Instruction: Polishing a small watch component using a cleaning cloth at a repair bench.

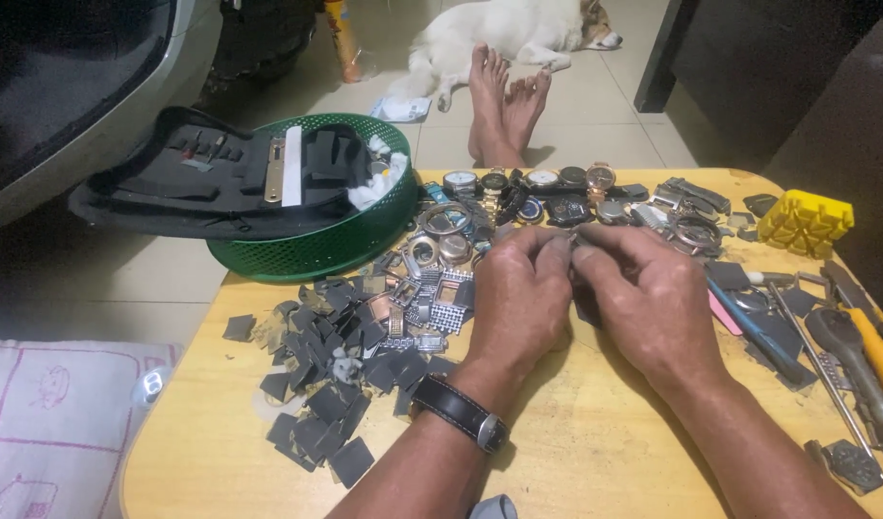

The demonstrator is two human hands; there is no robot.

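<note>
your hands meet over the wooden counter point(576, 452) — both pinch one small metal piece point(574, 237).
left hand point(520, 293) and right hand point(643, 298) clench on it fingertip to fingertip, just in front of the row of watches point(542, 180); grey square scraps point(331, 384) lie left, a green basket point(341, 245) beyond.

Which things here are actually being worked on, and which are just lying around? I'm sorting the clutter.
In hand:
left hand and right hand, pinching a small part together, mostly hidden
row of watches
metal watch bands

Lying about:
grey square scraps
green basket
black tool case
yellow block
dog
</note>
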